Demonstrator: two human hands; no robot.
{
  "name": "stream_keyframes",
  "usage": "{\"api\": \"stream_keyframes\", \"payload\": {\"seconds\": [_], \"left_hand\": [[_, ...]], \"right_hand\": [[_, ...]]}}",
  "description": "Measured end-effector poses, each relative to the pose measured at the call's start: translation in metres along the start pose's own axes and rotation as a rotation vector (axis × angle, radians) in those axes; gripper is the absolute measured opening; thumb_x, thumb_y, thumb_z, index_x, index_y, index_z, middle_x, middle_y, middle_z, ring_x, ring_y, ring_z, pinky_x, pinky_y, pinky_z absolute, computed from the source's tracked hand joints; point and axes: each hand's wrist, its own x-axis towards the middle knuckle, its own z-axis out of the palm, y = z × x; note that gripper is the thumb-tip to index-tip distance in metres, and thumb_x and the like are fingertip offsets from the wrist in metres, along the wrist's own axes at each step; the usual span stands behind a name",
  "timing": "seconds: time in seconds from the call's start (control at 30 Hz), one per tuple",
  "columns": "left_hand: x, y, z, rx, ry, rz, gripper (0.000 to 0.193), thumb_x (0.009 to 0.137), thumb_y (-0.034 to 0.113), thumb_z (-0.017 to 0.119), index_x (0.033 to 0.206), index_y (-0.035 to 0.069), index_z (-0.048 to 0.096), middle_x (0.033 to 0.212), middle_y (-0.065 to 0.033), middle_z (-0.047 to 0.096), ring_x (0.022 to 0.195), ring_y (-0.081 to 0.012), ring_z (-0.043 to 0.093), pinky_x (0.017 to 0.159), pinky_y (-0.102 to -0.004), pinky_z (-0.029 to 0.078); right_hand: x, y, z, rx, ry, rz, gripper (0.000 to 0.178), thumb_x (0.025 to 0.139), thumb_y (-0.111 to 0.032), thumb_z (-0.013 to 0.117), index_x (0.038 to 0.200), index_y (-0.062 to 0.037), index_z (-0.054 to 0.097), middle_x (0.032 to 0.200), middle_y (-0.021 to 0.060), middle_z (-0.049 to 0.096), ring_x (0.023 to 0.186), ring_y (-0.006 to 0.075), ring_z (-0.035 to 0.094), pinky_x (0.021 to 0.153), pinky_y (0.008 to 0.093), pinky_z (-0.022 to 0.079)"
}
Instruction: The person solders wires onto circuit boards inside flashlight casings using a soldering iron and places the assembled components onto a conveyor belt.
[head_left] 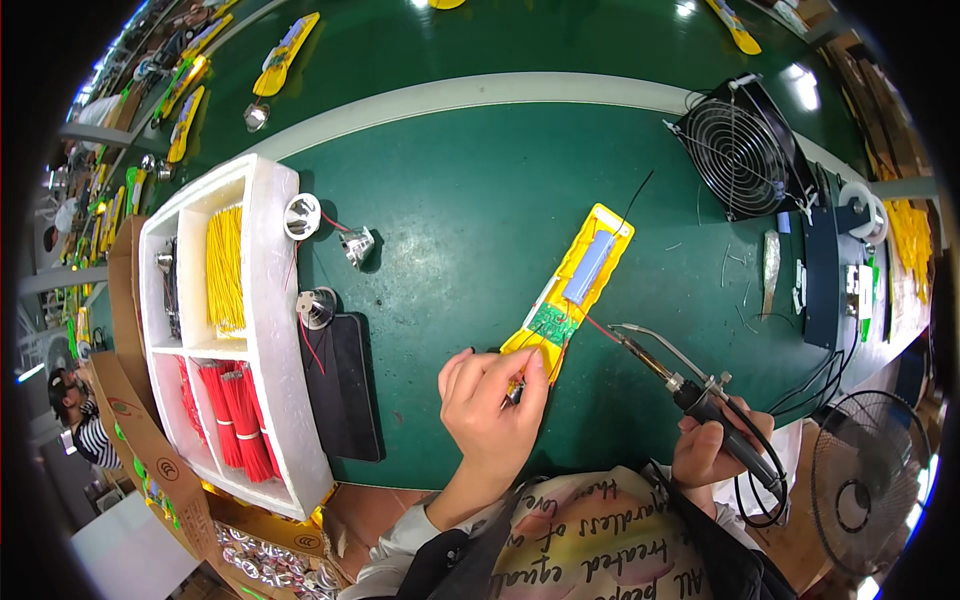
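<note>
A long yellow plastic casing half (600, 222) lies slantwise on the green bench in front of me. Inside it sit a blue cylindrical cell (591, 268) and a small green circuit board (553, 324); a thin black wire sticks out at the far end. My left hand (490, 405) is closed on the casing's near end, thumb and fingertips beside the board. What lies under those fingertips is partly hidden. In my right hand (715, 450) is a soldering iron (690, 393) with a thin metal feed tube. Its tip points at the board's right edge; contact is unclear.
At left, a white foam box (270, 300) holds yellow and red wire bundles. Beside it are silvery reflector cups (357, 246) and a dark flat pad (343, 385). A black fan (740, 150) stands far right, a solder spool (862, 213) near it. Wire clippings lie on the bench.
</note>
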Motion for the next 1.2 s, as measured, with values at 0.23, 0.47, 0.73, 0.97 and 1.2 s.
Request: {"api": "stream_keyframes", "payload": {"seconds": [0.23,0.47,0.73,0.97,1.2], "left_hand": [[0.011,0.017,-0.027,0.05,-0.213,0.01,0.013,0.067,0.003,0.063,0.08,0.004,0.062,0.07,-0.0076,0.055,0.066,-0.0182,0.052,0.067,-0.0299,0.041],[0.096,0.016,-0.024,0.018,-0.87,0.41,0.021,0.068,0.003,0.062,0.087,0.011,0.063,0.08,-0.0034,0.052,0.072,-0.0209,0.049,0.064,-0.0287,0.041],[0.125,0.023,0.0,-0.05,-1.121,0.515,0.02,0.07,0.001,0.059,0.087,0.011,0.061,0.115,-0.0126,0.042,0.094,-0.0275,0.049,0.081,-0.0334,0.042],[0.096,0.025,-0.019,0.047,-0.997,0.258,0.025,0.071,-0.009,0.049,0.085,0.009,0.061,0.114,-0.0122,0.042,0.078,-0.0214,0.054,0.07,-0.0298,0.044],[0.045,0.021,-0.053,0.066,-0.526,-0.064,0.023,0.07,-0.008,0.049,0.087,0.003,0.06,0.108,-0.0104,0.045,0.07,-0.0116,0.054,0.056,-0.0219,0.05]], "right_hand": [[0.005,0.009,-0.018,-0.001,-0.015,-0.043,0.033,0.076,-0.022,0.059,0.08,0.0,0.034,0.053,0.0082,0.053,0.045,0.0129,0.052,0.045,0.0234,0.042],[0.007,0.02,-0.022,0.113,-0.034,0.02,0.032,0.074,-0.017,0.061,0.08,-0.0011,0.034,0.056,0.0078,0.053,0.05,0.0127,0.052,0.048,0.0232,0.042],[0.009,0.032,-0.03,0.125,-0.053,-0.034,0.028,0.073,-0.014,0.058,0.081,0.0003,0.036,0.057,0.0091,0.047,0.045,0.0117,0.047,0.044,0.0212,0.04],[0.009,0.035,-0.042,0.173,0.003,0.035,0.031,0.07,-0.013,0.064,0.081,0.0006,0.038,0.064,0.0115,0.054,0.053,0.014,0.049,0.051,0.0247,0.041],[0.006,0.035,-0.044,0.203,0.024,0.098,0.029,0.072,-0.012,0.063,0.083,0.0001,0.039,0.063,0.0102,0.053,0.053,0.013,0.049,0.051,0.0232,0.04]]}}
